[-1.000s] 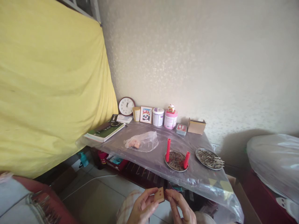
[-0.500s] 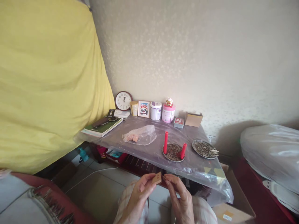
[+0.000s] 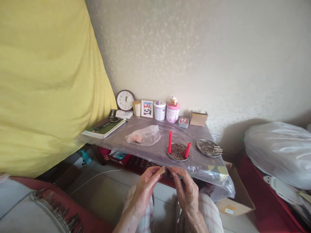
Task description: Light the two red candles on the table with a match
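Note:
My left hand (image 3: 145, 187) pinches a small tan box (image 3: 162, 169) between thumb and fingertips, just below the near edge of a low table (image 3: 155, 150) covered in clear plastic. My right hand (image 3: 186, 189) is beside it, fingers curled together at the box's right end, touching it. On the table just beyond my hands a round metal plate (image 3: 178, 152) holds two red candles (image 3: 169, 142), one upright and one leaning. A second plate (image 3: 208, 147) with small sticks lies to its right.
A plastic bag (image 3: 144, 136) with pinkish blocks, a green book (image 3: 104, 127), a clock (image 3: 125, 100), tins (image 3: 159, 110), a framed picture and a cardboard box (image 3: 198, 118) stand on the table. Yellow cloth (image 3: 46, 84) hangs left. A bagged bundle (image 3: 279, 152) sits right.
Both hands have risen with the small box toward the table's near edge. The camera has tilted down, so the table sits higher in view.

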Motion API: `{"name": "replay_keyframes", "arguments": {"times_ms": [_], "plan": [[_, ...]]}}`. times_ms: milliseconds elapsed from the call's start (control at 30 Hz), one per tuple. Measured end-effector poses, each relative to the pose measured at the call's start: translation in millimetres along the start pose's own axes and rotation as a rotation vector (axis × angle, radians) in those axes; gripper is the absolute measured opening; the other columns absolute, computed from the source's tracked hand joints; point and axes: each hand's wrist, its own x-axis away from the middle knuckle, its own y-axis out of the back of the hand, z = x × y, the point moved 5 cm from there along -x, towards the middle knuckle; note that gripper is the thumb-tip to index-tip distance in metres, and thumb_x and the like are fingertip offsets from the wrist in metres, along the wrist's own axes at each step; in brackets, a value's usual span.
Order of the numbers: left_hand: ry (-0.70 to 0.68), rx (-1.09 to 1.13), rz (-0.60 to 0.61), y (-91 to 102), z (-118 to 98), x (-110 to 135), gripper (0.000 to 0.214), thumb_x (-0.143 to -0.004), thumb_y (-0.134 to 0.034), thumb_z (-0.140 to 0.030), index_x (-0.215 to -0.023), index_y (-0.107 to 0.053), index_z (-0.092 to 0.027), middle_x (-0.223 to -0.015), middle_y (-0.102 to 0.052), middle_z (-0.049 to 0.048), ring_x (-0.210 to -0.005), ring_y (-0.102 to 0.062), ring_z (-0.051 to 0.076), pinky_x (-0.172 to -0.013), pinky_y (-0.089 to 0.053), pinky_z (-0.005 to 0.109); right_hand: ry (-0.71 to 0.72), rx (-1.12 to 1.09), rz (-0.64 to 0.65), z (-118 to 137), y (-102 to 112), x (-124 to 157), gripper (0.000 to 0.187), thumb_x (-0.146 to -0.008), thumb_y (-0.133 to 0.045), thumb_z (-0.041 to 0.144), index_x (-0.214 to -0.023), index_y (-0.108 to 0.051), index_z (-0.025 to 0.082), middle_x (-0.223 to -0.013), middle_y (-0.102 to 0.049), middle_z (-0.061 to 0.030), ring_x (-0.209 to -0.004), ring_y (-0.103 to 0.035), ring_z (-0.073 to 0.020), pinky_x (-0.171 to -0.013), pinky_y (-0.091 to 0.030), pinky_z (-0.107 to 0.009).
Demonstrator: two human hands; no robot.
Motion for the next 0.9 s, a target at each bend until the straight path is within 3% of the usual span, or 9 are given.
{"name": "replay_keyframes", "arguments": {"times_ms": [233, 667, 900], "plan": [[0.017, -0.039, 0.005, -4.8, -1.3, 3.7, 0.040, -0.077, -0.085, -0.044, -0.103, -0.079, -0.014, -0.106, -0.083, 0.0142, -0.114, -0.069, 0.036, -0.116, -0.040, 0.058, 0.013, 0.005, -0.019, 2.2, -3.6, 5.0, 0.018, -0.106, -0.060, 0.027, -0.102, -0.077, 0.024, -0.090, -0.084, -0.0037, -0.076, -0.083, -0.0176, -0.074, -0.067, -0.021], [0.008, -0.094, 0.041, 5.5, 10.3, 1.0, 0.032, -0.084, -0.080, -0.036, -0.111, -0.080, -0.019, -0.116, -0.083, 0.0129, -0.123, -0.068, 0.037, -0.116, -0.043, 0.053, 0.024, -0.001, 0.013, 2.2, -3.9, 7.1, 0.016, -0.105, -0.061, 0.023, -0.107, -0.077, 0.023, -0.094, -0.085, -0.0042, -0.080, -0.084, -0.0179, -0.077, -0.068, -0.020], [0.022, -0.102, -0.004, 8.2, 11.7, 1.5, 0.036, -0.078, -0.085, -0.039, -0.107, -0.081, -0.018, -0.114, -0.084, 0.0137, -0.120, -0.069, 0.037, -0.116, -0.044, 0.055, 0.007, -0.020, 0.009, 1.5, -4.3, 9.5, 0.017, -0.104, -0.062, 0.025, -0.107, -0.078, 0.023, -0.093, -0.086, -0.0051, -0.078, -0.084, -0.0187, -0.073, -0.068, -0.019]]}}
